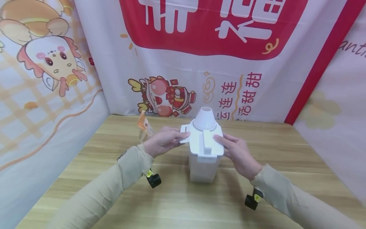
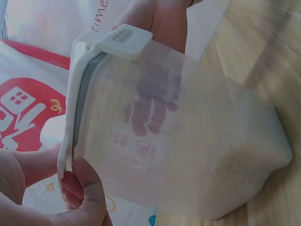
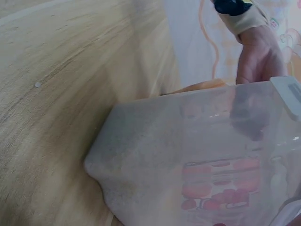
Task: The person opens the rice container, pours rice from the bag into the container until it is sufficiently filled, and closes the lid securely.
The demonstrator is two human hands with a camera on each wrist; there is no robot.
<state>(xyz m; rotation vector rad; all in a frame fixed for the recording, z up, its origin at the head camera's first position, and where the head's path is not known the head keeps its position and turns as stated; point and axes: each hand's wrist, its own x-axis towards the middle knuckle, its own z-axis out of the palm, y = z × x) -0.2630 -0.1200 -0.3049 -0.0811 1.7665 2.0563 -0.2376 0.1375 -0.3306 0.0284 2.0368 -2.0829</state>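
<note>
A translucent plastic storage container [image 1: 203, 171] stands upright on the table, with pale contents low inside it. Its white lid [image 1: 197, 144] is on, and a white cone-shaped cup [image 1: 206, 119] sits at the lid's far part. My left hand [image 1: 164, 142] pinches the white side latch [image 1: 183, 128], which sticks out from the lid's left edge. My right hand [image 1: 240, 156] grips the lid's right side, thumb on top; its fingers show through the wall in the left wrist view. The front latch [image 1: 207, 159] lies folded down against the container.
A packet with an orange top [image 1: 144, 125] stands behind my left hand. The wooden table [image 1: 177, 203] meets a printed cloth backdrop [image 1: 111, 63] behind, with more printed cloth at both sides.
</note>
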